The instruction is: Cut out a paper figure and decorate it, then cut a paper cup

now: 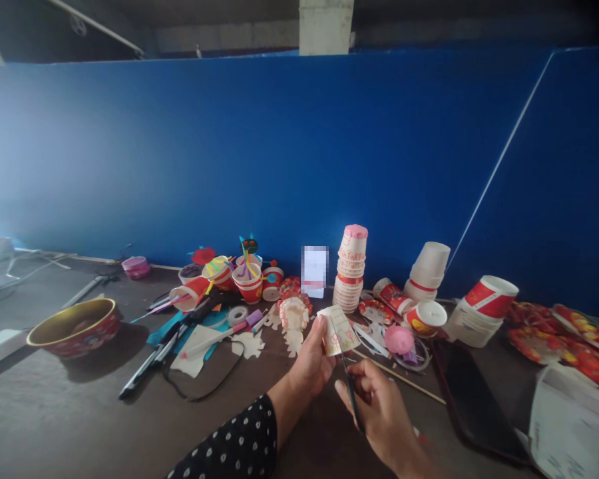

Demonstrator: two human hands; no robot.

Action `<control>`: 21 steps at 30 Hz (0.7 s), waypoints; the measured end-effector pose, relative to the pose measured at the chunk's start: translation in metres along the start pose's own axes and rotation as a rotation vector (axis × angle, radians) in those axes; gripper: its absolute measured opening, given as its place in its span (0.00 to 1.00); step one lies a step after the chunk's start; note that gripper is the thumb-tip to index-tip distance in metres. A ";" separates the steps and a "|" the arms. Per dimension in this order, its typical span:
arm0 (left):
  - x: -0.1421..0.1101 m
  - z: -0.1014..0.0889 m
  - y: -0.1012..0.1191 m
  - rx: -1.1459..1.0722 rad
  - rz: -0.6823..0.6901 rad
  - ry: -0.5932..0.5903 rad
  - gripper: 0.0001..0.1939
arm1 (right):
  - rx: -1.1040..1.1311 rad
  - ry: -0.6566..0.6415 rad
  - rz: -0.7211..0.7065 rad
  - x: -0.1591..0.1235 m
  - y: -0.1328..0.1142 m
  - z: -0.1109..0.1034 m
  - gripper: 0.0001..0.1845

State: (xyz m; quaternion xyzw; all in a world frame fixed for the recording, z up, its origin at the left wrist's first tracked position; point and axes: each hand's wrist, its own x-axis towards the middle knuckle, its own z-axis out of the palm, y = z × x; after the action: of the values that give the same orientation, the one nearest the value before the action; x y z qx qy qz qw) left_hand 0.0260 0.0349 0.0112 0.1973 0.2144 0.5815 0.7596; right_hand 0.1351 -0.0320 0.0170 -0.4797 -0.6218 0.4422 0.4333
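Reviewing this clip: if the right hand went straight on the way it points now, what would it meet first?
Probably the paper cup held in the left hand. The right hand points up at it, and its dark pointed tool seems to reach the cup already, though depth is unclear.

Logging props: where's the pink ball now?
The pink ball is right of centre in the head view, just right of the paper cup in the left hand, and left of a red paper cup.
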 end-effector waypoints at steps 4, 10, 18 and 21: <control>0.000 0.002 0.001 0.012 0.005 0.012 0.21 | -0.051 -0.016 -0.039 0.000 0.001 -0.002 0.14; -0.002 0.005 0.002 -0.001 -0.002 0.030 0.20 | -0.101 -0.017 -0.098 0.001 0.002 -0.003 0.11; -0.002 0.005 0.002 -0.002 0.000 0.009 0.20 | -0.065 -0.020 -0.034 0.002 0.007 -0.002 0.13; -0.003 0.006 0.001 -0.013 -0.015 -0.029 0.20 | -0.057 0.003 -0.018 0.003 0.008 -0.001 0.14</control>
State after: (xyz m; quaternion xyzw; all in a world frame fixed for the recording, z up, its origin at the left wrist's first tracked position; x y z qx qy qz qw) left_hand 0.0274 0.0324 0.0169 0.1993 0.2011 0.5742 0.7682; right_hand 0.1370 -0.0279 0.0100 -0.4869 -0.6377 0.4200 0.4242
